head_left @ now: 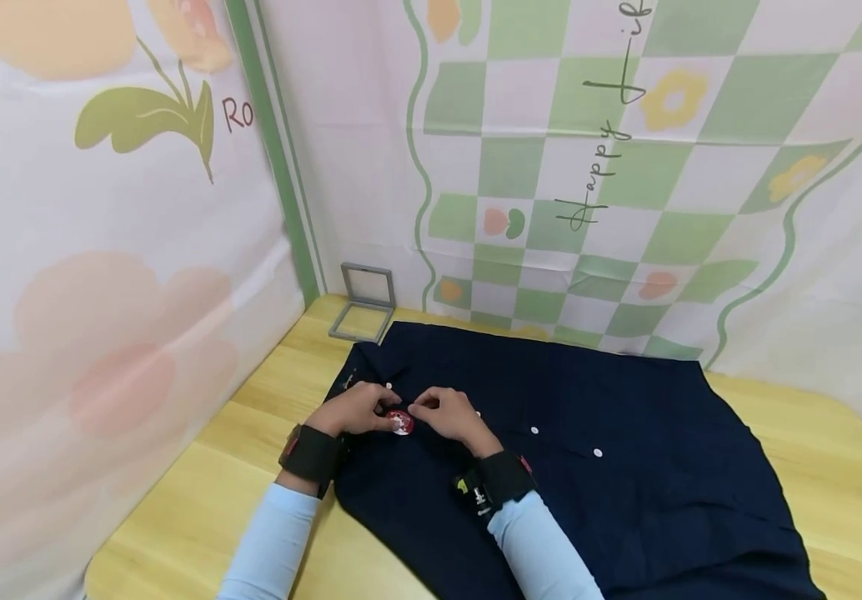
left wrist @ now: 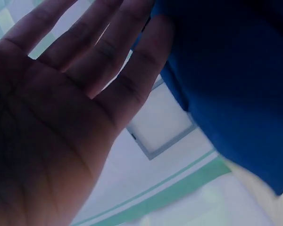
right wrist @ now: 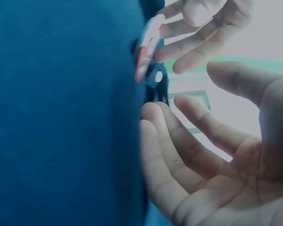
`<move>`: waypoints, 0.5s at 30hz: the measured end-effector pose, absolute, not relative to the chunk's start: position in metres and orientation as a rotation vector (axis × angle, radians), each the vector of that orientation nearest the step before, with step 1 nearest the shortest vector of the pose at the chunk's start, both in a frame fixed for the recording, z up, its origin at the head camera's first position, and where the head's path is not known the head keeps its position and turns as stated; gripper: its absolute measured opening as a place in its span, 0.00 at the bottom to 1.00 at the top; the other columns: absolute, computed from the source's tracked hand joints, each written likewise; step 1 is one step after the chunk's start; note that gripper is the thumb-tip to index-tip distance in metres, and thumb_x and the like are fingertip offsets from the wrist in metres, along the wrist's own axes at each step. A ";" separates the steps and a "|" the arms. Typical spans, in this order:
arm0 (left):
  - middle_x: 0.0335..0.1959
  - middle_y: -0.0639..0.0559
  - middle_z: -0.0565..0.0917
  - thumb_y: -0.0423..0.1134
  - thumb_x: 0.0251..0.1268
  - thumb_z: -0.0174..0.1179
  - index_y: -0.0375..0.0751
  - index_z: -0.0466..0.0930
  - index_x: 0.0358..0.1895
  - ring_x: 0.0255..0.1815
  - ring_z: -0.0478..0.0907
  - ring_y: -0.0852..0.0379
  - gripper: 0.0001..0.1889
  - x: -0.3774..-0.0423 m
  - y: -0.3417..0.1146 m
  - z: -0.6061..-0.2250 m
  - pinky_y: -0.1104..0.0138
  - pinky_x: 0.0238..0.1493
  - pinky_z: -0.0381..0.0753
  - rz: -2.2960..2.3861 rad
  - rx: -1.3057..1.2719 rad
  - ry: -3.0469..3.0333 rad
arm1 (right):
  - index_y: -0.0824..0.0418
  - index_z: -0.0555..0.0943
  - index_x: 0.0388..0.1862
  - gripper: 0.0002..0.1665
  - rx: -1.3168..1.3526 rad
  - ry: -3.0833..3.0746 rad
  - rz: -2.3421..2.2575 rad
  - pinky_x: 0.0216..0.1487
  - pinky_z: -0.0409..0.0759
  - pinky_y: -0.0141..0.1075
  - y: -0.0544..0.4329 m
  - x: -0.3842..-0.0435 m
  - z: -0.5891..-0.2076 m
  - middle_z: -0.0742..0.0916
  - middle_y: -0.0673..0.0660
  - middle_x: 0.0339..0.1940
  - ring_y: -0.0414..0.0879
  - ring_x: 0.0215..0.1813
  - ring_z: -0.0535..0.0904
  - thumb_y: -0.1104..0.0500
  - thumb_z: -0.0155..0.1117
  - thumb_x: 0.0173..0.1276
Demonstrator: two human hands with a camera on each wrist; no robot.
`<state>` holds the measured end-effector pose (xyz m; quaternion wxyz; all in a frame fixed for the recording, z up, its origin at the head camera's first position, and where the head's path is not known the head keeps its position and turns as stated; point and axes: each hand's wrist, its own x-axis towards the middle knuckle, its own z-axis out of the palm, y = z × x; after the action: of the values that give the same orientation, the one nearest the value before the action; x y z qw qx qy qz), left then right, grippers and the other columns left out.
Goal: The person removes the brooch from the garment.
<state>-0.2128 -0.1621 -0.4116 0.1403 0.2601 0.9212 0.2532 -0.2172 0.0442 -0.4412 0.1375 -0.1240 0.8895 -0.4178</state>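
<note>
A dark navy garment [head_left: 626, 400] with white buttons [head_left: 534, 430] lies spread over the table. On its left part sits a round red-and-white badge [head_left: 401, 422]. My left hand [head_left: 356, 408] is at the badge's left side, its thumb overlapping the edge in the head view; the left wrist view shows its fingers extended over the cloth. To the right of the badge is my right hand [head_left: 452, 414], fingertips at the fabric. In the right wrist view its thumb stands apart from loosely bent fingers, with nothing between them, and the badge [right wrist: 148, 47] appears edge-on near the left fingertips.
A grey square hinged frame [head_left: 368, 285] stands unfolded at the table's back left corner. Patterned cloth walls [head_left: 536, 150] rise behind and to the left. The yellow wooden table [head_left: 198, 475] shows around the garment. Black bands with cameras circle both wrists.
</note>
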 end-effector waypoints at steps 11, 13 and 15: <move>0.45 0.44 0.85 0.35 0.55 0.72 0.32 0.82 0.54 0.37 0.81 0.58 0.22 -0.217 -0.155 -0.420 0.70 0.37 0.80 0.701 0.717 2.656 | 0.53 0.84 0.47 0.14 -0.279 2.442 -1.357 0.38 0.76 0.34 0.051 -0.218 -0.458 0.86 0.51 0.41 0.42 0.38 0.80 0.47 0.61 0.72; 0.45 0.45 0.85 0.34 0.54 0.73 0.34 0.83 0.53 0.38 0.81 0.56 0.21 -0.218 -0.155 -0.422 0.68 0.38 0.81 0.722 0.683 2.657 | 0.53 0.84 0.47 0.14 -0.273 2.427 -1.375 0.38 0.76 0.34 0.052 -0.219 -0.458 0.86 0.51 0.40 0.41 0.38 0.81 0.47 0.61 0.72; 0.44 0.47 0.85 0.33 0.53 0.74 0.36 0.84 0.52 0.39 0.81 0.56 0.20 -0.220 -0.156 -0.424 0.67 0.39 0.81 0.739 0.657 2.663 | 0.53 0.84 0.47 0.14 -0.271 2.425 -1.378 0.39 0.76 0.34 0.052 -0.220 -0.457 0.86 0.51 0.39 0.42 0.39 0.80 0.47 0.61 0.72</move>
<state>-0.2196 -0.1556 -0.4241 0.1500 0.2286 0.9268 0.2573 -0.2201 0.0516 -0.4572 0.1688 -0.0952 0.8529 -0.4848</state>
